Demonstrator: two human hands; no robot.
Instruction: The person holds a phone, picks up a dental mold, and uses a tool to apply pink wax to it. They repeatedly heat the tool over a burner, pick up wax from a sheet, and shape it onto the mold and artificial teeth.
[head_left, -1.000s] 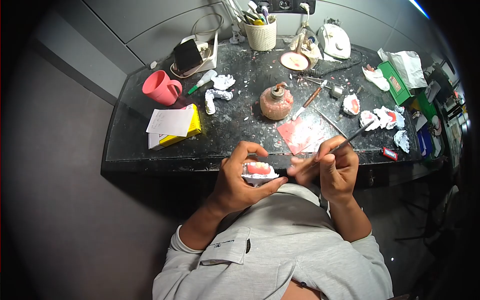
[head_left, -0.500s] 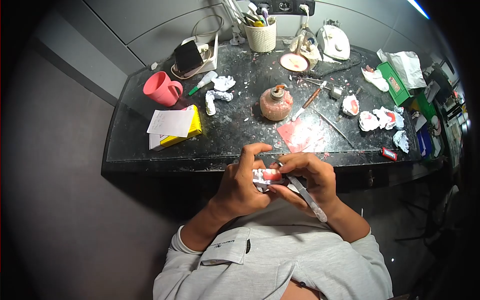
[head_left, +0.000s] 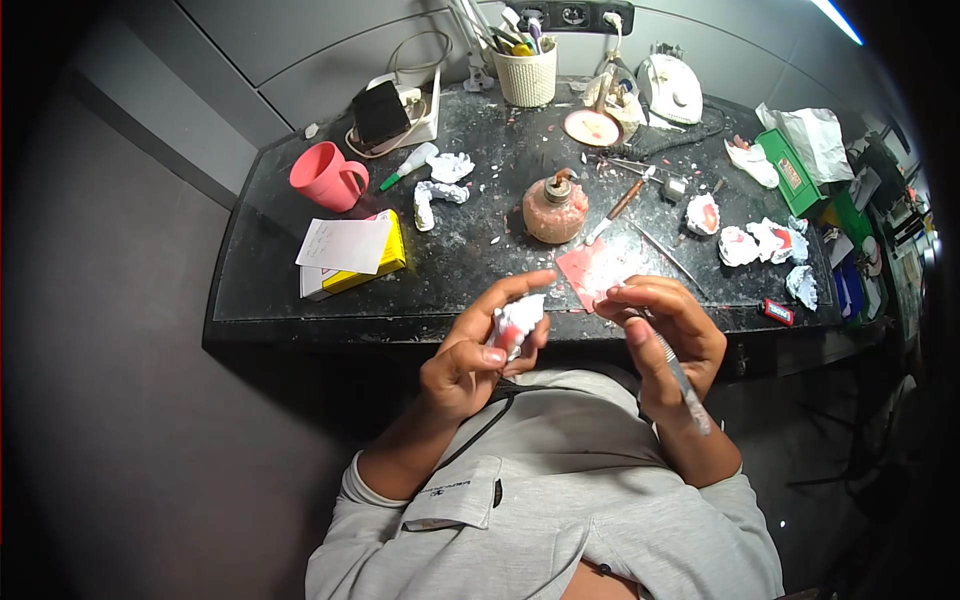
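A white dental cast (head_left: 518, 322) with pink-red wax on it is held in my left hand (head_left: 465, 360), just in front of the bench edge. Thumb and fingers grip its sides. To the right, apart from the cast, my right hand (head_left: 675, 345) is closed around a grey metal scalpel-like handle (head_left: 688, 392) that slants down toward the wrist. The tool's working tip is hidden by the fingers. Behind the hands a pink wax sheet (head_left: 577, 278) lies on the bench, and a spirit burner (head_left: 556, 212) with pinkish contents stands beyond it.
On the dark bench (head_left: 262, 290) are a pink mug (head_left: 326, 178), a yellow box (head_left: 392, 245) with a paper note, and a wooden-handled wax knife (head_left: 626, 200). Several plaster pieces (head_left: 738, 247) and a red lighter (head_left: 778, 312) lie right. A white cup (head_left: 525, 78) holds tools.
My hands have moved apart. The cast has turned in my left hand, and my right hand has drawn away to the right with the metal tool.
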